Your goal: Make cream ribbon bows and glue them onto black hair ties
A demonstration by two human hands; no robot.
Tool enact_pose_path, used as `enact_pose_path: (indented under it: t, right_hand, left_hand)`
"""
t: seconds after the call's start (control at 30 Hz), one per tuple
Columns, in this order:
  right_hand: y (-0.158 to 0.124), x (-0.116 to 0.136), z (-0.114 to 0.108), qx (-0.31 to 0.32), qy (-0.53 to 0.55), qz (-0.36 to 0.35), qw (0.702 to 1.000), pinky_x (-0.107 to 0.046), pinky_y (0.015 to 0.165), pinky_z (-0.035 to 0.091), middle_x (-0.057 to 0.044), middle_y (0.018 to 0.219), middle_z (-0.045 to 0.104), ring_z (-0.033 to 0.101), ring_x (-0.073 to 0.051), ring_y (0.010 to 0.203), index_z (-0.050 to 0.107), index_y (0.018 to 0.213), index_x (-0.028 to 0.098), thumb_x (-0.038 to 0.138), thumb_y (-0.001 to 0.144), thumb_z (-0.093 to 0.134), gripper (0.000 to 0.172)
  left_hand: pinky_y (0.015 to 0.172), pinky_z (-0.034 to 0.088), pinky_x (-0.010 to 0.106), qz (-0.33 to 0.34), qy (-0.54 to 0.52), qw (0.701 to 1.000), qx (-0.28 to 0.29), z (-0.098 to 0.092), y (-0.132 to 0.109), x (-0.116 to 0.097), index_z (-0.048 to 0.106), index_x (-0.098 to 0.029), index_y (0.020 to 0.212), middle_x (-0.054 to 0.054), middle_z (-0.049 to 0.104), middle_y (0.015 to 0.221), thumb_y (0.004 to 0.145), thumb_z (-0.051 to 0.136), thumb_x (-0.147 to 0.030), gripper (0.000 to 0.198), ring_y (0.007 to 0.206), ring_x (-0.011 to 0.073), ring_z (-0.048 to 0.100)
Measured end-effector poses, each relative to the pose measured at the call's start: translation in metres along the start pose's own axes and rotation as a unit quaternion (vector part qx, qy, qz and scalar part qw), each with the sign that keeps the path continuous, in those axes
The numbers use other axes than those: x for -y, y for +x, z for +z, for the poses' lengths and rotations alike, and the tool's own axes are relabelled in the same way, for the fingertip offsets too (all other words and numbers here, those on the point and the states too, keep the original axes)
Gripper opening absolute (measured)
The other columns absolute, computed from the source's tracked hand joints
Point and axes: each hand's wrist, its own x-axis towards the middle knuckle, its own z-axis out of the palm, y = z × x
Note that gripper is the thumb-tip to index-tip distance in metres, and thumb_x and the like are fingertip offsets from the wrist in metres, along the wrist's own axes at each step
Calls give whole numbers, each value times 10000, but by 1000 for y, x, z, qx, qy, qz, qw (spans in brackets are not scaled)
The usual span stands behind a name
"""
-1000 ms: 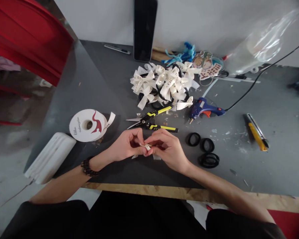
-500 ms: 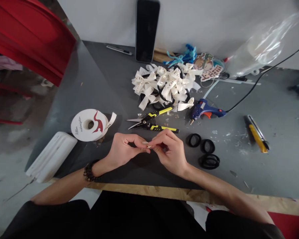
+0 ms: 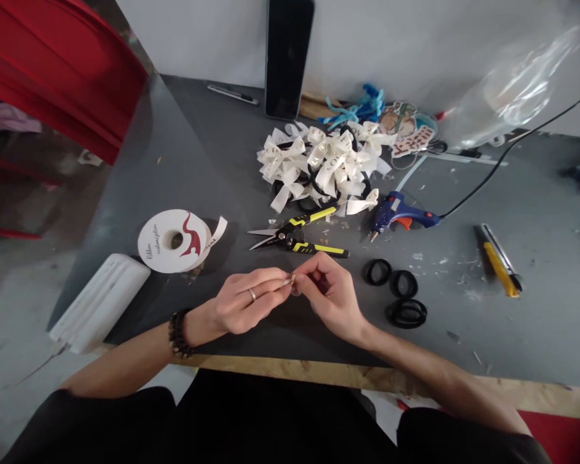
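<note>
My left hand [image 3: 249,301] and my right hand [image 3: 329,295] meet fingertip to fingertip low over the grey table [image 3: 183,148]. Both pinch a small cream ribbon piece [image 3: 291,281], mostly hidden by the fingers. The left hand wears a ring and a dark bead bracelet. Just beyond the hands lie black-and-yellow snips [image 3: 297,236]. A spool of cream ribbon [image 3: 174,240] sits to the left. A heap of finished cream bows [image 3: 321,164] lies farther back. Three black hair ties [image 3: 397,294] rest right of my right hand.
A blue glue gun [image 3: 400,212] with a black cord lies behind the hair ties. A yellow utility knife [image 3: 499,258] is at the right. A white ribbed block [image 3: 99,301] sits at the table's left corner. A phone [image 3: 289,58] leans on the wall; a plastic bag [image 3: 507,90] lies at the back right.
The left hand has turned palm down, so its ring now shows. The ribbon piece, visible between the fingers a second ago, is now almost hidden. Both hands stay in place.
</note>
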Motion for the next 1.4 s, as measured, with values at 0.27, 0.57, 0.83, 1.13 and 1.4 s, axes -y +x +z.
enact_pose_path:
  t: [0.27,0.57,0.83,1.13,1.4]
  right_hand:
    - [3,-4,3,7,58,73,996,-290,681,523,-9,779,712,660,-149,715,700,918,208,372,1012,693,189]
    - [4,-7,11,-27,166,63,984,-260,647,569,70,766,527,654,-111,657,624,1032,230,394,932,795,257]
    - [7,-18,-1,22,64,-48,997,-285,698,574,-35,1057,583,636,-139,829,608,1117,245,283,999,710,161]
    - [14,-6,-13,52,-62,-111,990,-294,692,608,-46,1117,542,638,-121,804,668,1061,233,114,989,654,140]
    - [10,-9,-8,24,-99,-137,985,-299,682,609,-47,1063,552,641,-162,879,698,1036,251,137,992,680,123]
  left_hand:
    - [863,722,309,-5,-12,997,80,1,-18,0,797,-233,1018,52,844,1102,960,712,-76,188,1064,242,823]
    - [936,725,501,-227,-228,935,152,-2,-16,-1,805,-249,1127,114,803,1281,939,744,-118,237,1208,389,771]
    - [983,661,381,-215,-148,964,52,18,-25,1,726,-224,895,72,841,1099,939,706,-77,154,1082,252,809]
    - [749,599,286,-430,-395,803,117,10,-4,5,622,-184,757,67,791,892,918,813,-302,276,864,201,784]
    - [557,422,195,-475,-611,618,135,13,-2,17,486,-187,803,-37,582,699,886,860,-374,427,594,74,551]
